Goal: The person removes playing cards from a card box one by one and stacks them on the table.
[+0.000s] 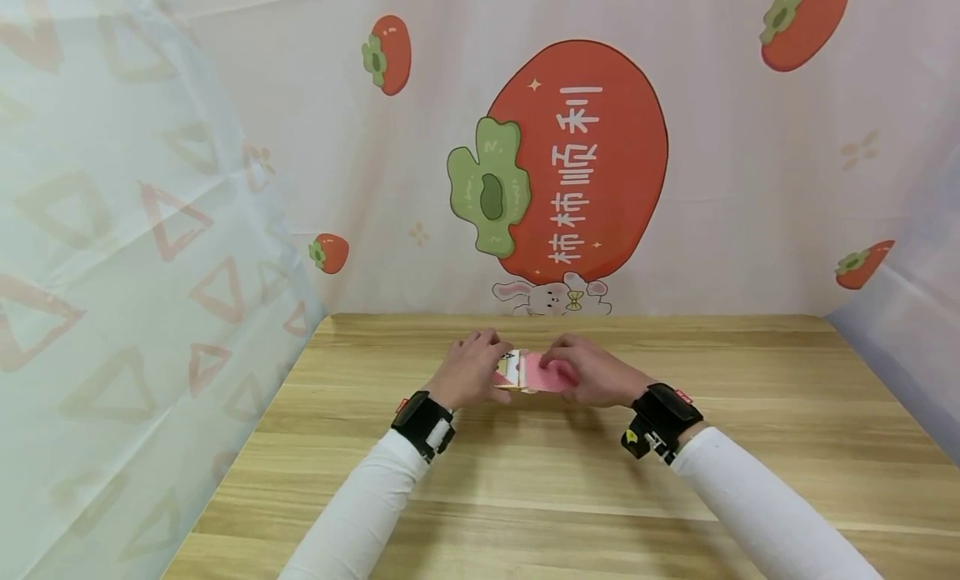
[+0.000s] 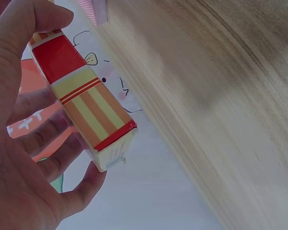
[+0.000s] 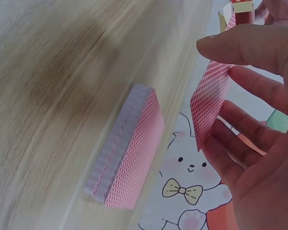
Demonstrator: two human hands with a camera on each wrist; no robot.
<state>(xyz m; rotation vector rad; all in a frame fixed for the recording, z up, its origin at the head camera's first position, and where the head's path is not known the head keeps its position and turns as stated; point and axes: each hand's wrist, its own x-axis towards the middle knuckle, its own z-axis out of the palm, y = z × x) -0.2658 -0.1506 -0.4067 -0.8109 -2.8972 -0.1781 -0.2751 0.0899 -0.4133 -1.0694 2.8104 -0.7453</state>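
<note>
My left hand [image 1: 471, 370] grips a playing card box [image 2: 93, 108] with yellow, red and orange stripes, thumb on one side and fingers along the other. From the right, my right hand [image 1: 600, 373] pinches a few red-patterned playing cards [image 3: 212, 93] between thumb and fingers. Their far end lies right at the box's mouth, beside a pale flap [image 3: 223, 20]. In the right wrist view, a thick deck of cards [image 3: 134, 148] with the same red backs rests on the table below the right hand. That deck is hidden in the head view.
The wooden table [image 1: 525, 497] reaches back to a white curtain [image 1: 712, 188] printed with persimmons and a rabbit. Another curtain [image 1: 135, 230] with triangle patterns hangs along the left side. Both wrists wear black straps [image 1: 667, 417].
</note>
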